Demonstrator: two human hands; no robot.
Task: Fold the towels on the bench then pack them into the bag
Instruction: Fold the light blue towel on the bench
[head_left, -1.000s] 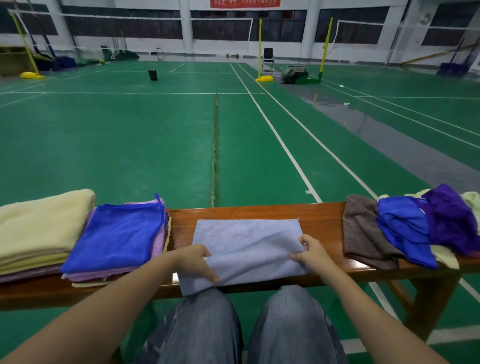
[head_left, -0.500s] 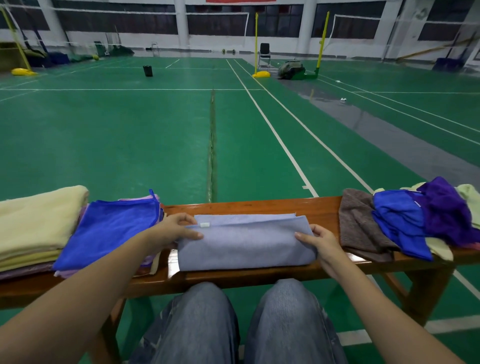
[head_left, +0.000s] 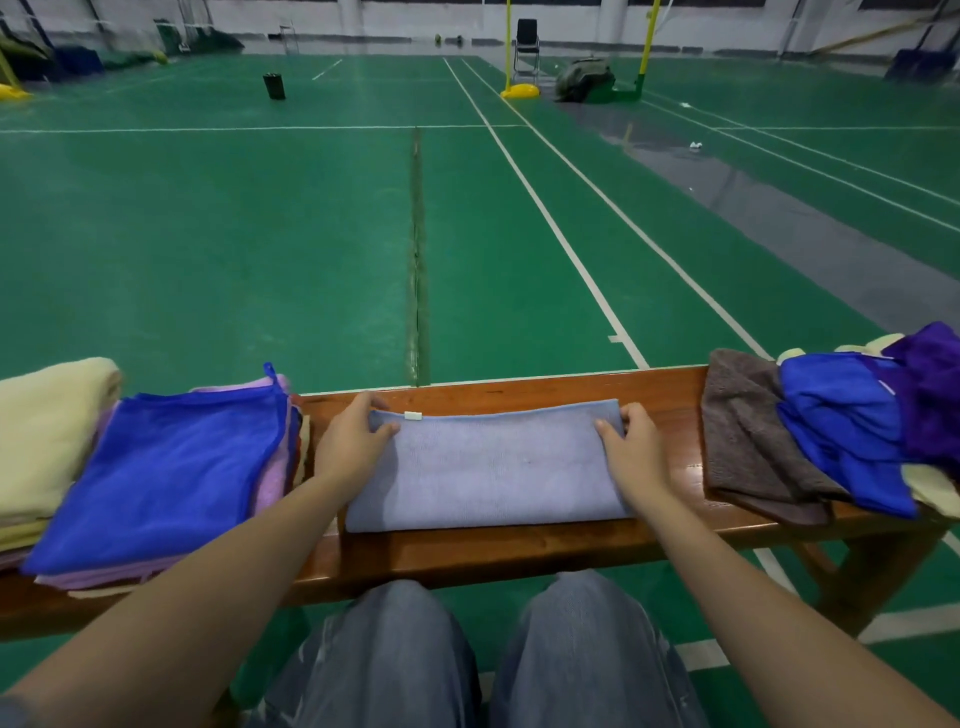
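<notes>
Both hands pinch the far corners of the pale blue-grey towel (head_left: 493, 467), thumbs on top: the left hand (head_left: 353, 441) beside the white tag (head_left: 413, 415), the right hand (head_left: 631, 447) at the other end. It lies as 1 long strip mid-bench (head_left: 519, 551), between the folded stack (head_left: 171, 462) and the unfolded heap (head_left: 831, 431). The lengthwise fold looks done; next, 1 end should go over the other, edges matched. Both forearms reach straight forward, wrists low. No bag shows.
</notes>
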